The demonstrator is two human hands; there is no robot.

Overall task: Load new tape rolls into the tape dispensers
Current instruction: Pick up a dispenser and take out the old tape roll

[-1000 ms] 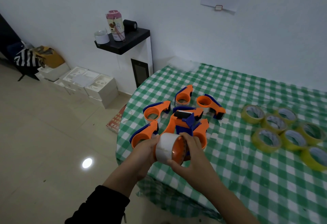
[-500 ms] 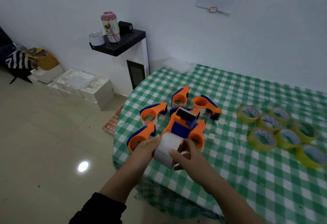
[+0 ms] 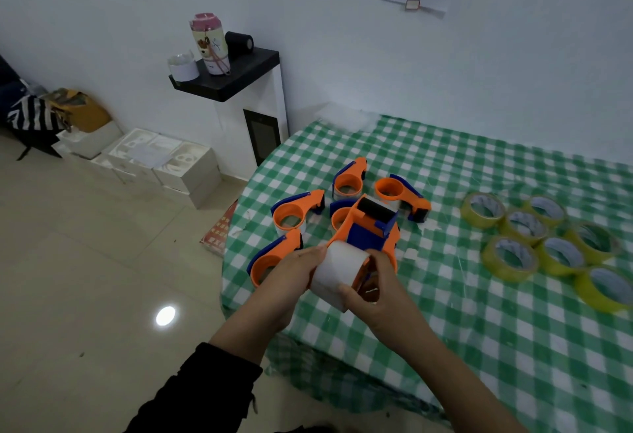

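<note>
Most of the right half is the worktop point(image 3: 445, 312), round-edged and covered in a green and white checked cloth. Left of it a white cabinet point(image 3: 233, 138) with a black top stands against the wall, and past that a stack of white boxes point(image 3: 164, 165) sits on the tiled floor.

On the cloth's left part there's a cluster of orange and blue dispensers point(image 3: 298, 211) lying close together, some touching. I count at least 5, but the ones behind the hands are partly hidden, so no promises. 1 more, the held dispenser point(image 3: 371, 230), is tilted up over the cluster with its black roller end pointing away from the person.

Well off to the right, 7 yellow tape rolls point(image 3: 510, 258) lie flat in a loose bunch, most of them touching a neighbour.

Now the main bit: the white tape roll point(image 3: 339, 271) is at the near end of the held dispenser, right up against its orange side, above the worktop's near-left edge. Can't tell if it's fully seated on the hub. The left hand point(image 3: 291, 277) grips the roll's left end, thumb on top. The right hand point(image 3: 376, 295) has its fingers point(image 3: 380, 261) curled round the right side and the thumb pressed on the roll's front.

Small stuff on the cabinet top: a pink-lidded bottle point(image 3: 209, 44), a black roll point(image 3: 239, 42) and a white cup point(image 3: 183, 68).
</note>
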